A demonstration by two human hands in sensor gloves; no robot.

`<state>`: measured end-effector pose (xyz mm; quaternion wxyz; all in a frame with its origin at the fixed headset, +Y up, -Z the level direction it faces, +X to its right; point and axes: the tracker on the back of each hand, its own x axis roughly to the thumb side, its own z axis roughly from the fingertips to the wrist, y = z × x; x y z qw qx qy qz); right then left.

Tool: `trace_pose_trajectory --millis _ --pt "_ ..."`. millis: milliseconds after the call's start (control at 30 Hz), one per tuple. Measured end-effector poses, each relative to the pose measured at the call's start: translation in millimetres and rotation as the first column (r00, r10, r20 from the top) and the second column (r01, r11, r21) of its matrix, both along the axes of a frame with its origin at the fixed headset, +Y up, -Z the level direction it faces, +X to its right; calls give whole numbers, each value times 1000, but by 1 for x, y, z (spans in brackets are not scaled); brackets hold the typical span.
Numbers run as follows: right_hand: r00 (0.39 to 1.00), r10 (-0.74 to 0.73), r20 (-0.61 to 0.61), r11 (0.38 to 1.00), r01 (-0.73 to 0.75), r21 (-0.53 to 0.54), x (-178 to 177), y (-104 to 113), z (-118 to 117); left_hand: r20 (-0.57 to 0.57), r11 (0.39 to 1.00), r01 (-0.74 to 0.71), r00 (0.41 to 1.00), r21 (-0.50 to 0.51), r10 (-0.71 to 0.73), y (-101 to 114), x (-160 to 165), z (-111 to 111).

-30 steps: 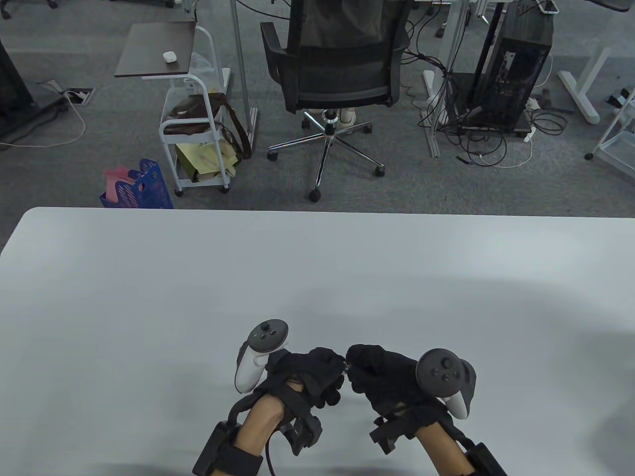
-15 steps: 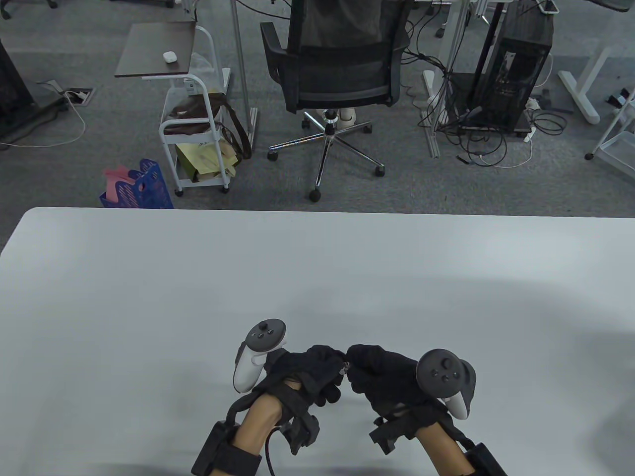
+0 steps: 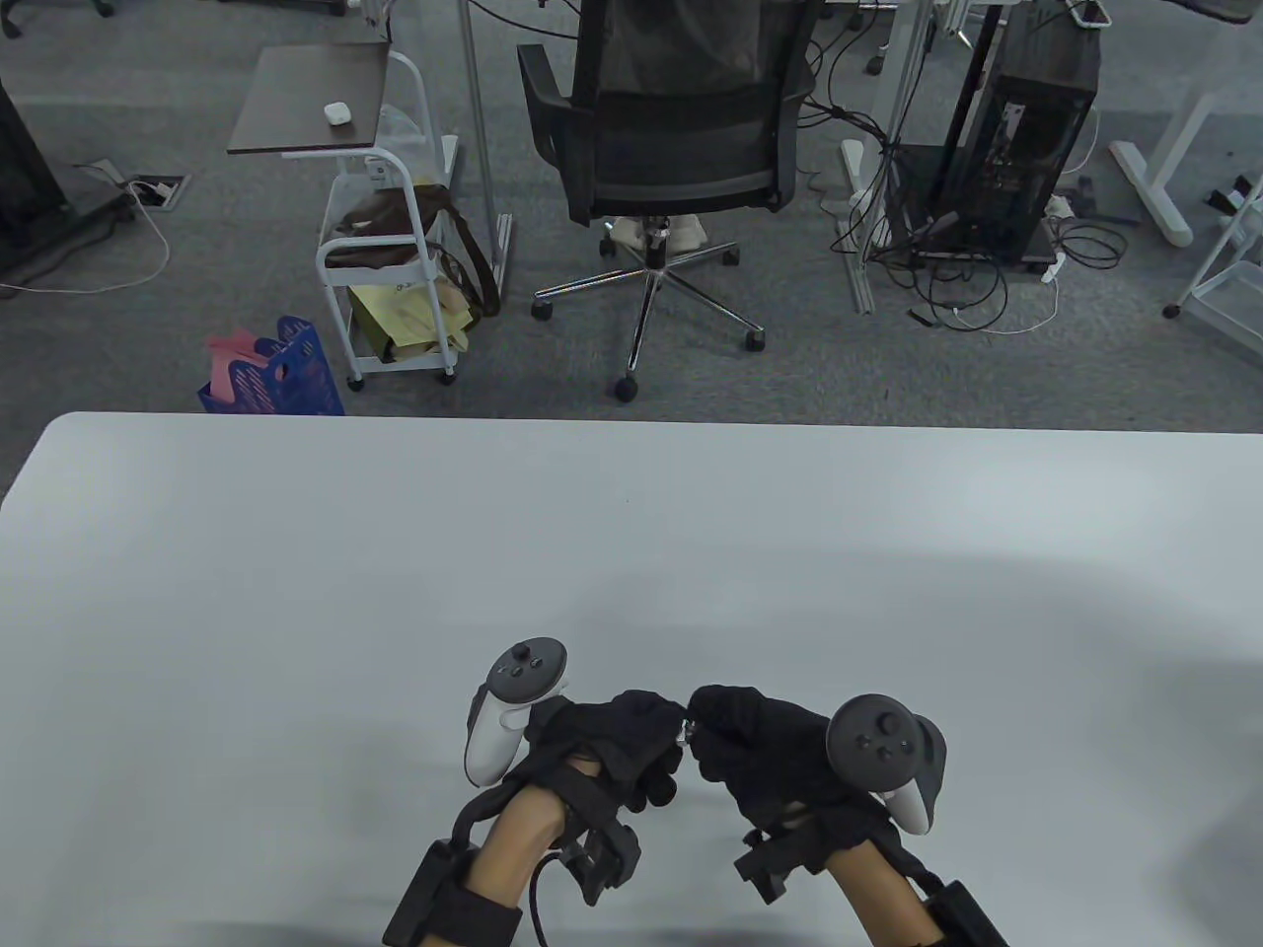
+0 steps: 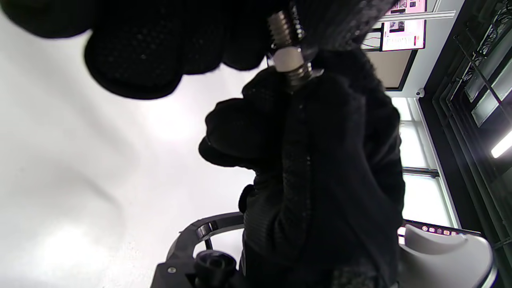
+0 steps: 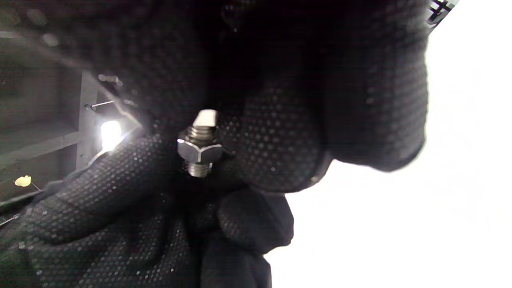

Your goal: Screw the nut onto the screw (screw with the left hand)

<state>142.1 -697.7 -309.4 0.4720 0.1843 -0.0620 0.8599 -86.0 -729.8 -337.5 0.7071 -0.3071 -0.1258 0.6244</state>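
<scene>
Black gloves, table view: the left hand (image 3: 617, 735) and the right hand (image 3: 760, 745) are seen meeting fingertip to fingertip low over the pale table (image 3: 296, 592), near its front edge.
Metal glint, table view: a small bright part of the screw (image 3: 685, 732) is shown between the two sets of fingertips; the nut cannot be told apart here.
Trackers, table view: a white and grey tracker (image 3: 513, 705) is strapped to the left hand, a darker one (image 3: 888, 755) to the right.
Background, table view: an office chair (image 3: 671, 148) and a white trolley (image 3: 385, 247) are seen on the carpet beyond the table.
Left wrist view: the threaded screw (image 4: 285, 30) is shown with the nut (image 4: 289, 60) around it; both ends are covered by gloved fingers (image 4: 136, 60).
Right wrist view: the hexagonal nut (image 5: 199, 151) is seen on the screw (image 5: 199, 170), thread showing on both sides of it.
Fingers, right wrist view: the screw is pinched between gloved fingers (image 5: 272, 144) pressed together around it.
Hold on the nut: which hand grips it cannot be told.
</scene>
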Motion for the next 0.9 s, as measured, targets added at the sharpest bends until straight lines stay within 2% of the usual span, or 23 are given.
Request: trace_pose_trajectory --millis 133,267,467,633,900 --pt "1000 -5 -5 1000 5 -3 0 0 0 54 1000 1 999 8 -2 2 0 -1" --pt "1000 -6 -4 1000 6 -2 0 0 0 -11 1000 -15 1000 -12 15 -1 -1 0" --pt "1000 -5 -4 1000 5 -1 0 0 0 48 1000 10 999 13 -10 4 1 0" --pt "1000 -11 -1 1000 11 -1 1 0 0 -21 1000 -30 999 1 30 1 -3 0" --pt "1000 -5 -8 1000 5 -7 0 0 0 25 1000 -9 1000 12 9 3 -2 -1"
